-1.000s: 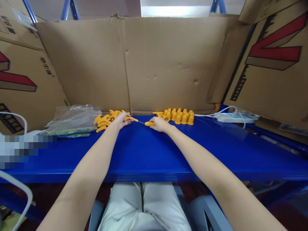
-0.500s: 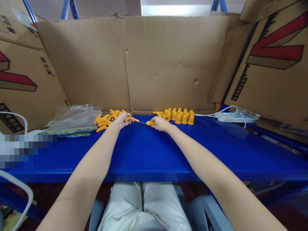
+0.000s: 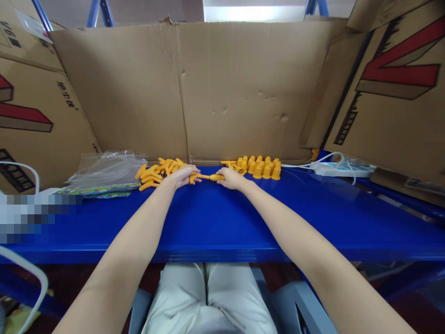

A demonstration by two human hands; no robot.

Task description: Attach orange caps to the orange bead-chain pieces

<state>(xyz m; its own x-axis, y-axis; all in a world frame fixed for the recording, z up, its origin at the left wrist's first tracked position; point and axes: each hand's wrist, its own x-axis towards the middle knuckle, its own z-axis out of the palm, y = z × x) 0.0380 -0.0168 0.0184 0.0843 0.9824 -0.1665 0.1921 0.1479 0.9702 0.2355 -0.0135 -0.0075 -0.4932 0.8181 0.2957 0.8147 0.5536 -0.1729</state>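
Both my arms reach across a blue table [image 3: 215,222] to its far edge. My left hand [image 3: 182,175] is closed on a long orange plastic piece [image 3: 201,176] next to a heap of curved orange pieces [image 3: 155,170]. My right hand [image 3: 232,178] pinches a short orange piece [image 3: 217,177]. The two pieces meet end to end between my hands. Just right of my right hand stands a group of several upright orange caps [image 3: 260,168].
Brown cardboard sheets [image 3: 243,88] wall in the back and both sides of the table. A clear plastic bag [image 3: 107,169] lies on printed packets at the left. A white power strip [image 3: 339,170] with cables sits at the right.
My left hand moved right, away from the heap. The gap with a thin link between the two orange pieces closed, and they now meet.
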